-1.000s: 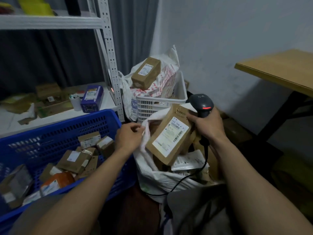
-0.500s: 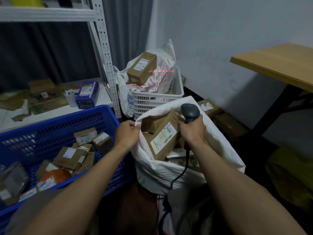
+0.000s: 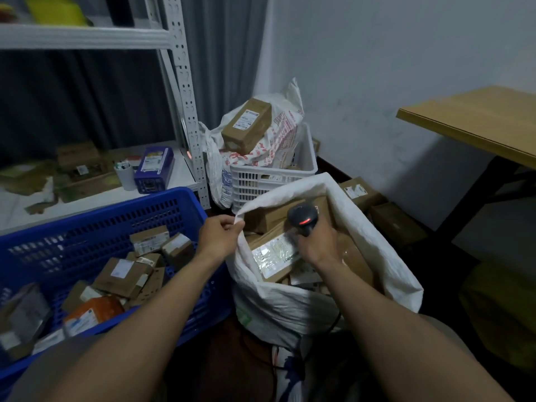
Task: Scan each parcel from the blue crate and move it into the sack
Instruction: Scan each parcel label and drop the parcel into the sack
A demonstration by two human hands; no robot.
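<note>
The left hand [image 3: 219,237] reaches across the near corner of the big blue perforated plastic crate [image 3: 116,219], and its fingers [image 3: 228,226] pinch the left rim of the white woven plastic sack [image 3: 290,309], holding the mouth open. The right hand [image 3: 317,245] is down inside that mouth, its fingers clenched round the grip of a black handheld barcode scanner [image 3: 303,217]. The scanner's head points away from the person and a red light glows on its top. Just beside the scanner, a flat brown cardboard parcel with a glossy white shipping label [image 3: 272,259] lies tilted on top of the other cardboard boxes that fill the sack. Whether the right hand also touches this parcel cannot be told. More small brown boxes lie jumbled in the crate, among them an orange padded packet [image 3: 92,310] near the front wall. Behind the sack stands a white slotted plastic basket [image 3: 269,175] stuffed with a white bag printed in red, with an oblong brown carton [image 3: 246,124] on top. To the left rises a white perforated metal rack post [image 3: 185,82], with a purple box [image 3: 154,169] on the shelf beside it. A pale wooden worktop [image 3: 478,120] juts in from the right.
</note>
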